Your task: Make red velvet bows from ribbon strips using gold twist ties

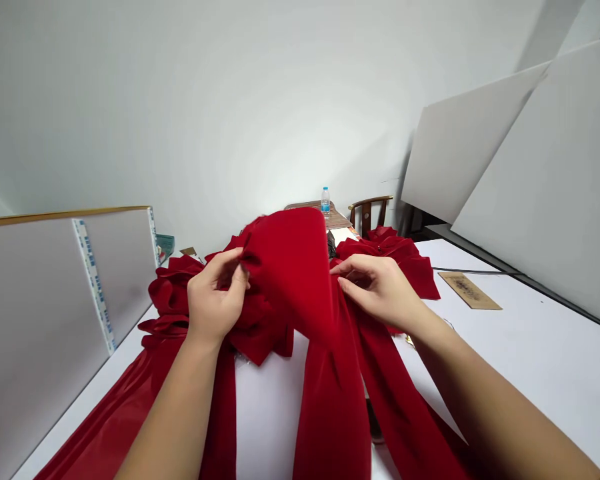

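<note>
A wide red cloth ribbon (295,267) is held up in front of me in a broad fold, its long tail (333,413) hanging toward me. My left hand (217,290) is closed, pinching the gathered left end of the fold between thumb and fingers. At the fold's right edge, my right hand (375,283) has thumb and fingertips closed on the cloth. Behind the left hand lie ruffled red bows (175,287). Another ruffled red bow (395,250) sits behind the right hand. The pinched spots are partly hidden.
A white table (540,353) carries the cloth. On its right lies a brown cardboard piece (470,291). Leaning white boards (555,180) stand at right, with white panels (35,300) at left. A water bottle (325,202) and wooden chair (370,212) are farther back.
</note>
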Available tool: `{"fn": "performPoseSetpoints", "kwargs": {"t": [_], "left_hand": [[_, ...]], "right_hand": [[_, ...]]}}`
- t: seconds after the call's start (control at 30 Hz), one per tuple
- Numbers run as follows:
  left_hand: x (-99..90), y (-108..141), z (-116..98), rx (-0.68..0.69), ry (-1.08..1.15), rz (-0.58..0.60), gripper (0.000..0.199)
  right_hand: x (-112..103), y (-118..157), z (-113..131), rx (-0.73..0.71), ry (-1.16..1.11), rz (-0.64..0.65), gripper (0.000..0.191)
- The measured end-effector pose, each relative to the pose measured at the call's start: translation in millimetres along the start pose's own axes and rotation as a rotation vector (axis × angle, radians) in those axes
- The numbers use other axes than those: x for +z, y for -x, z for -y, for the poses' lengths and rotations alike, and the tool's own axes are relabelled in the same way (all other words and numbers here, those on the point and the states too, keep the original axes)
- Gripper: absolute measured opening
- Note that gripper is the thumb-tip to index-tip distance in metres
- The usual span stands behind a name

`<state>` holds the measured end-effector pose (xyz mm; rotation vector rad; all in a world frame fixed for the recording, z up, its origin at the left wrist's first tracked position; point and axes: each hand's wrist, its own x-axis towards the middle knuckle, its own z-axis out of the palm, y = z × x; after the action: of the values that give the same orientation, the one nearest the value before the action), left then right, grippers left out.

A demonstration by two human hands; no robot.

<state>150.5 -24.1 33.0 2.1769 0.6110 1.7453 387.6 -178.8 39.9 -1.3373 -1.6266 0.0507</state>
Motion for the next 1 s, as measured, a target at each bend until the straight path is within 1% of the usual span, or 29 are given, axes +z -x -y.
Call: {"fn": "performPoseSetpoints", "kwargs": {"t": [0.07,0.13,0.2,0.27,0.33,0.37,0.4,0.43,0.5,0.57,0.6,0.67,0.73,0.83,0.9,1.0], "left_hand": [[0.9,-0.6,2.6,-0.116,0.028,-0.051,0.025],[0.1,-1.9,4.0,-0.170,0.010,-0.040,0.027],[-1.9,-3.5,4.9,-0.153,-0.056,-0.030,0.029],[-3.3,-4.8,5.8,-0.119,-0.117,-0.054,0.029],[-2.4,-5.4,6.8,-0.142,-0.118,-0.085,0.025],[-1.2,-5.4,7.0,-0.170,-0.096,-0.080,0.022],[0.5,-5.1,6.7,-0.202,-0.064,-0.046,0.020],[2.5,-4.7,5.6,-0.230,-0.035,0.013,0.021],[7.2,-3.2,0.4,-0.261,-0.009,0.199,0.025],[12.9,-0.6,-8.5,-0.255,-0.022,0.404,0.022],[16.2,1.2,-13.7,-0.236,-0.040,0.487,0.019],[23.6,6.0,-24.3,-0.191,-0.051,0.599,0.015],[31.2,12.1,-33.3,-0.166,-0.025,0.632,0.017],[40.2,20.6,-41.9,-0.163,-0.011,0.587,0.021],[43.1,23.7,-44.7,-0.129,-0.024,0.580,0.021],[42.6,23.7,-45.7,-0.040,-0.007,0.590,0.021]], "right_hand": [[-0.2,4.3,6.8,-0.058,-0.030,-0.013,0.015],[-2.4,9.6,11.9,-0.117,-0.039,0.006,0.015],[-8.3,13.7,13.9,-0.152,-0.014,0.004,0.015],[-16.4,15.6,12.8,-0.150,0.023,-0.026,0.016],[-23.2,15.6,9.9,-0.136,0.057,-0.060,0.015],[-24.9,15.3,8.7,-0.130,0.066,-0.072,0.015],[-25.3,15.1,7.9,-0.126,0.069,-0.073,0.015],[-24.2,15.1,7.7,-0.130,0.066,-0.064,0.015],[-18.1,15.8,9.2,-0.157,0.043,-0.030,0.015],[-8.9,17.7,12.2,-0.192,0.013,0.004,0.015],[-4.0,19.0,13.8,-0.202,0.005,0.020,0.016],[5.6,22.0,15.9,-0.209,-0.002,0.046,0.016],[14.0,25.0,15.4,-0.212,0.017,0.072,0.015],[24.0,28.9,9.9,-0.198,0.110,0.103,0.013],[28.4,30.5,4.6,-0.176,0.190,0.111,0.012],[30.7,31.2,-1.6,-0.180,0.272,0.087,0.011]]}}
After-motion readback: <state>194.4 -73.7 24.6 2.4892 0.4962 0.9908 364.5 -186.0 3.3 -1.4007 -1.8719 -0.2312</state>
